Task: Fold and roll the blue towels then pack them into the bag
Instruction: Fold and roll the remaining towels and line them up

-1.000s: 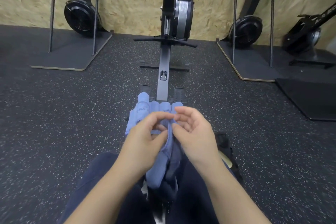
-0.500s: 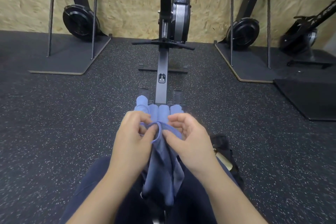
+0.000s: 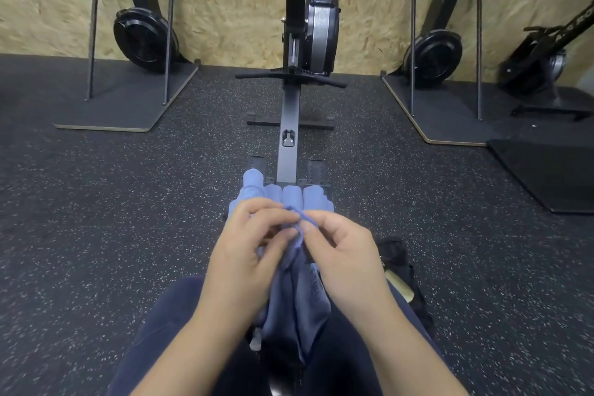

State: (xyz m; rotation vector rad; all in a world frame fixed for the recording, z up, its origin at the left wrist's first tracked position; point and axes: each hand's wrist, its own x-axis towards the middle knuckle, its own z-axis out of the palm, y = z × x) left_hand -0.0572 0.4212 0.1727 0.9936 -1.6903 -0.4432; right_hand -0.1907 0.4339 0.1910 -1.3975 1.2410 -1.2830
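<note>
A loose blue towel hangs down between my knees, its top edge bunched where both hands meet. My left hand pinches that edge from the left, and my right hand pinches it from the right, fingertips almost touching. Just beyond my hands, several rolled blue towels lie side by side on the rowing machine's rail. A black bag sits on the floor by my right leg, mostly hidden behind my right forearm.
I sit on a rowing machine that runs straight ahead to the wooden wall. Other rowers stand upright on boards at the left and right. A black mat lies at the right on the speckled rubber floor.
Both hands have worked along the towel's top edge and gathered it tighter, and the hanging part now droops lower between my knees. The view has tilted slightly.
</note>
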